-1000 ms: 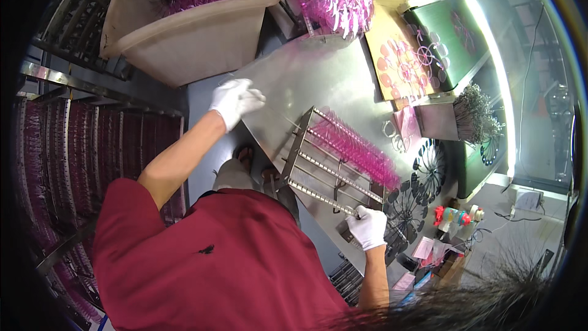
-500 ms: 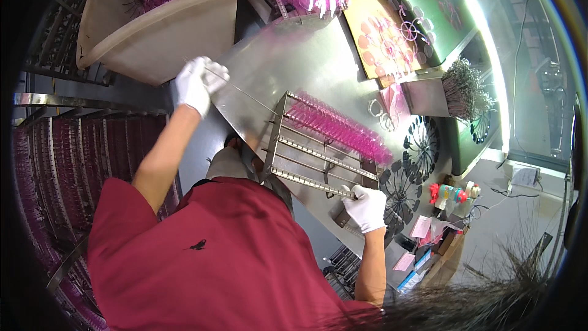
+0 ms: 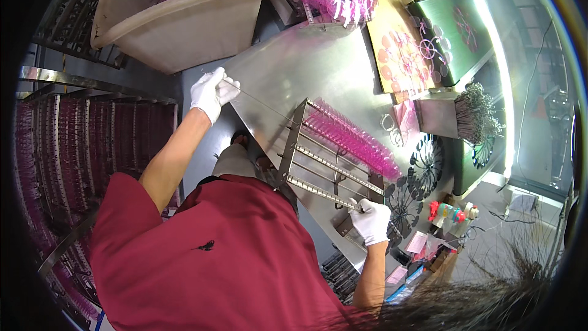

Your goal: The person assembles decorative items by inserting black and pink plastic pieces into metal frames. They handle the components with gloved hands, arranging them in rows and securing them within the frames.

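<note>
White-gloved, we hold a thin rod [image 3: 263, 103] in the closed fingers of our left hand [image 3: 213, 95], the rod slanting to a metal rack [image 3: 334, 166] at the edge of a steel counter [image 3: 294, 64], as the fingers of our right hand [image 3: 370, 222] curl around the end of the rack's near rail [image 3: 321, 192]; translucent pink pieces [image 3: 354, 138] line its far side, and a pale bin [image 3: 184, 30] stands beyond

the white-gloved left hand [image 3: 213, 93] holds a thin rod [image 3: 266, 105] slanting toward a metal rack [image 3: 318, 158] on the steel table [image 3: 294, 67]; the gloved right hand [image 3: 370, 222] grips its near right corner. pink pieces [image 3: 352, 138] line the rack's far side.
</note>
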{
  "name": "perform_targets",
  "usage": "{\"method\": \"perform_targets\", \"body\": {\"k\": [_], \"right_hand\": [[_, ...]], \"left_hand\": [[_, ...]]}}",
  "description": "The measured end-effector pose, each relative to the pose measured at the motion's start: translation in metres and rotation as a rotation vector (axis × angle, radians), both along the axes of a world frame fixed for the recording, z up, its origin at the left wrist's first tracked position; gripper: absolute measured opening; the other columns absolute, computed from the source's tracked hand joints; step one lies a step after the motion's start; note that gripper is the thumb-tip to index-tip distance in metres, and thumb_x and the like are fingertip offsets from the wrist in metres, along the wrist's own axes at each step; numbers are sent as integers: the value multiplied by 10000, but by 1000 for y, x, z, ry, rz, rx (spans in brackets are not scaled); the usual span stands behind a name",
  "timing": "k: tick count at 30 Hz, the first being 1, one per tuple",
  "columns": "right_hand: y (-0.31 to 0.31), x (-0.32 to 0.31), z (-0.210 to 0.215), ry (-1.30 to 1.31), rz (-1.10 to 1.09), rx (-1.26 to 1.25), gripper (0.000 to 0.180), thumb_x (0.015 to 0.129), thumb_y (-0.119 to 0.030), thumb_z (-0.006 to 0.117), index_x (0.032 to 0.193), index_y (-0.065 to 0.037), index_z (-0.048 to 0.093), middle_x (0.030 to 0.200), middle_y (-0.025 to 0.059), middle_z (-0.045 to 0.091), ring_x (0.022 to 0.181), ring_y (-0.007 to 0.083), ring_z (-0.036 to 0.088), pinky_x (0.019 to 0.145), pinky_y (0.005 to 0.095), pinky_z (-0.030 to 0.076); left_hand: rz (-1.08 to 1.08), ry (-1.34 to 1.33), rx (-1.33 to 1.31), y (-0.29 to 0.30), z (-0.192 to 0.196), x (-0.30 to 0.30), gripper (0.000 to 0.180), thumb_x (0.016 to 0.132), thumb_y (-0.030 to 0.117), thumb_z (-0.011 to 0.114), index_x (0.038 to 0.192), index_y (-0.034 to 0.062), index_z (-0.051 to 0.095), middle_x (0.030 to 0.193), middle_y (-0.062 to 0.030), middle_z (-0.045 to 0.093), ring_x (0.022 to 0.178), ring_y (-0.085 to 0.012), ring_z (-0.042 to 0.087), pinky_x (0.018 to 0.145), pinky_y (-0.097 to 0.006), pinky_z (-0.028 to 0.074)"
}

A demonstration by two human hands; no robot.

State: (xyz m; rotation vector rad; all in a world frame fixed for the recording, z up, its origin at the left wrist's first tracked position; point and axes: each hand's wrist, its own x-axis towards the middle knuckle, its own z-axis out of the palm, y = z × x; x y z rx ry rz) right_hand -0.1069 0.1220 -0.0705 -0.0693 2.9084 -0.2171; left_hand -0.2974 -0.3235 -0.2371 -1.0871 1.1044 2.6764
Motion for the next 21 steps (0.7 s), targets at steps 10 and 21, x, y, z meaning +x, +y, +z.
{"method": "perform_targets", "body": {"k": [10, 21], "right_hand": [[3, 1, -2, -11, 8, -16, 315, 738, -295, 852, 648, -115, 610, 607, 136, 620, 596, 366, 661, 579, 455, 522], [0, -3, 0, -12, 33, -48, 311, 731, -307, 835, 651, -119, 602, 617, 126, 633, 606, 361, 669, 581, 460, 524]], "left_hand": [[-290, 59, 90, 86, 34, 28, 232, 1110, 146, 589, 1252, -36, 616, 1132, -188, 716, 1059, -337, 753, 921, -441, 664], [-536, -114, -22, 101, 36, 28, 192, 1019, 225, 766, 1063, 64, 672, 885, -83, 736, 729, -215, 748, 583, -324, 591]]}}
